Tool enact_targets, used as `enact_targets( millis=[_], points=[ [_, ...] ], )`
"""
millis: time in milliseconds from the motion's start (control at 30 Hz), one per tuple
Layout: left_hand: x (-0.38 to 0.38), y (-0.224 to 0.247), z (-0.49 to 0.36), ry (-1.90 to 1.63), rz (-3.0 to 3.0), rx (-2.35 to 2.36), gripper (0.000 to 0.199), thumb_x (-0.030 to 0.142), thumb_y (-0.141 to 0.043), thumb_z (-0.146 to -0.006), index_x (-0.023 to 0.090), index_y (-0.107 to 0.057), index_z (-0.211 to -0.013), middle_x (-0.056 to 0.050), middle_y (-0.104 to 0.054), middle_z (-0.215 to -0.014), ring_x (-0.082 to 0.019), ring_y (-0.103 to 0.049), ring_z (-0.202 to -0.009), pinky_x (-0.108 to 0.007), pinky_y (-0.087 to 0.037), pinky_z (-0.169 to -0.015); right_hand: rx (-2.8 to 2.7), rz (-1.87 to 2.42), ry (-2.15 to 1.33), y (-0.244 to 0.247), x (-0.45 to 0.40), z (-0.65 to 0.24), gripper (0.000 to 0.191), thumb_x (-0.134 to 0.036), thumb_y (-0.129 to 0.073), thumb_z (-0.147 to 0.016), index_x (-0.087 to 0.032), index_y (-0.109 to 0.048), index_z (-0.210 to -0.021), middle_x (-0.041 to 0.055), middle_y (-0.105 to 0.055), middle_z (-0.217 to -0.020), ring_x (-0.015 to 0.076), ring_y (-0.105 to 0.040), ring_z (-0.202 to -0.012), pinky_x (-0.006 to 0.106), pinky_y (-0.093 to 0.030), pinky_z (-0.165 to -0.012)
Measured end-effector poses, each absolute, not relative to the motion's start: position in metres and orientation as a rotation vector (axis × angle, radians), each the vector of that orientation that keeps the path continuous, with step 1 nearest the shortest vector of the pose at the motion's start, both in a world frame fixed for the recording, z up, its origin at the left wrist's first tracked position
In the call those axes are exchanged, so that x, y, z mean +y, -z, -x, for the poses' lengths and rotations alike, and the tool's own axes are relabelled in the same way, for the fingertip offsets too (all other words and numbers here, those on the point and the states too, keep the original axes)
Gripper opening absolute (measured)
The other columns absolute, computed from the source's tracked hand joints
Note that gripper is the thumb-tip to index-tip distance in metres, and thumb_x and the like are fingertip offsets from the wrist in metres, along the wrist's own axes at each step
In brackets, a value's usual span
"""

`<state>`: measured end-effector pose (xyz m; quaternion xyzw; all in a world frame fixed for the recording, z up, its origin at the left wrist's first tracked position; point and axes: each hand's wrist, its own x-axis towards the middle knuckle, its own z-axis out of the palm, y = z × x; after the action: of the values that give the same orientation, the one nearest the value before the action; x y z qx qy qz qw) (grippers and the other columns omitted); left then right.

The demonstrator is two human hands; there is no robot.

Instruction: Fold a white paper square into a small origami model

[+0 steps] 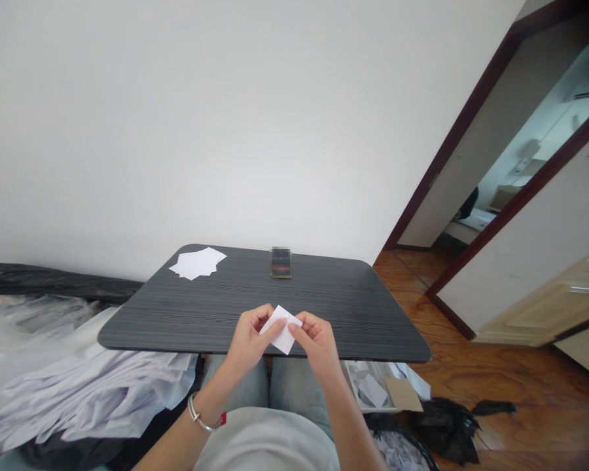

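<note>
Fingers of your left hand (249,332) and right hand (320,337) are pinching white paper (285,341), sheets (197,263) lying at its ten o'clock.

text: none legible; dark rectangular object (281,263): pixelated, unreadable

The black table (343,297) bears white papers (199,263) (overlapping) and 1 blurred rectangular object (281,263).
</note>
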<state>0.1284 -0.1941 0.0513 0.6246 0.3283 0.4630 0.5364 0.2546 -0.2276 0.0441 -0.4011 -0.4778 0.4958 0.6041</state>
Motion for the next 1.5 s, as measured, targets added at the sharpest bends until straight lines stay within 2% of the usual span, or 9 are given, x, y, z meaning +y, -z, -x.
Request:
enact_targets(
  millis=[200,367,700,1033,1300,1500],
  points=[
    [-0.188,-0.043,-0.129,-1.02,-1.45,0.748,0.031,0.041,-0.055,-0.072,0.015,-0.044,-0.059,0.004,-0.044,-0.05,-0.006,-0.036,-0.044,-0.017,-0.027,-0.041,-1.143,0.985,-1.099,-0.041,-0.226,-0.256,0.021,-0.034,-0.058,-0.071,-0.017,-0.052,-0.061,-0.0031,-0.053,-0.049,0.0097,-0.046,-0.045,0.021,-0.037,-0.047],
    [-0.182,-0.04,-0.128,-0.999,-1.47,0.752,0.027,0.038,-0.057,-0.071,0.013,-0.049,-0.063,0.004,-0.047,-0.054,-0.007,-0.041,-0.048,-0.018,-0.031,-0.045,-1.217,1.022,-1.081,-0.035,-0.222,-0.258,0.021,-0.032,-0.057,-0.072,-0.017,-0.051,-0.059,-0.003,-0.052,-0.05,0.0097,-0.045,-0.046,0.021,-0.037,-0.047],
    [-0.184,-0.035,-0.128,-1.016,-1.49,0.802,0.029,0.04,-0.055,-0.072,0.014,-0.047,-0.062,0.004,-0.046,-0.052,-0.007,-0.041,-0.046,-0.018,-0.031,-0.043,-1.252,1.049,-1.074,-0.03,-0.221,-0.256,0.022,-0.033,-0.056,-0.073,-0.017,-0.052,-0.059,-0.0029,-0.052,-0.05,0.0103,-0.047,-0.046,0.022,-0.04,-0.047],
    [-0.184,-0.035,-0.141,-1.123,-1.428,0.868,0.032,0.037,-0.056,-0.07,0.015,-0.041,-0.053,0.006,-0.041,-0.046,-0.007,-0.037,-0.043,-0.017,-0.028,-0.041,-1.223,1.069,-1.078,-0.026,-0.219,-0.254,0.021,-0.031,-0.056,-0.072,-0.017,-0.052,-0.058,-0.0032,-0.052,-0.049,0.011,-0.049,-0.046,0.023,-0.043,-0.048],
    [-0.182,-0.033,-0.13,-1.103,-1.376,0.809,0.024,0.032,-0.065,-0.064,0.011,-0.055,-0.061,0.0,-0.056,-0.056,-0.01,-0.048,-0.052,-0.021,-0.037,-0.052,-1.128,1.049,-0.963,-0.03,-0.22,-0.259,0.02,-0.031,-0.058,-0.072,-0.016,-0.054,-0.059,-0.0028,-0.053,-0.05,0.0104,-0.048,-0.047,0.021,-0.04,-0.046],
    [-0.186,-0.034,-0.13,-1.16,-1.318,0.785,0.028,0.033,-0.065,-0.064,0.013,-0.048,-0.054,0.004,-0.05,-0.051,-0.008,-0.043,-0.049,-0.019,-0.033,-0.049,-1.119,1.005,-0.964,-0.029,-0.219,-0.259,0.02,-0.032,-0.057,-0.073,-0.016,-0.053,-0.061,-0.0028,-0.052,-0.05,0.0103,-0.047,-0.047,0.021,-0.039,-0.047]
  ],
)
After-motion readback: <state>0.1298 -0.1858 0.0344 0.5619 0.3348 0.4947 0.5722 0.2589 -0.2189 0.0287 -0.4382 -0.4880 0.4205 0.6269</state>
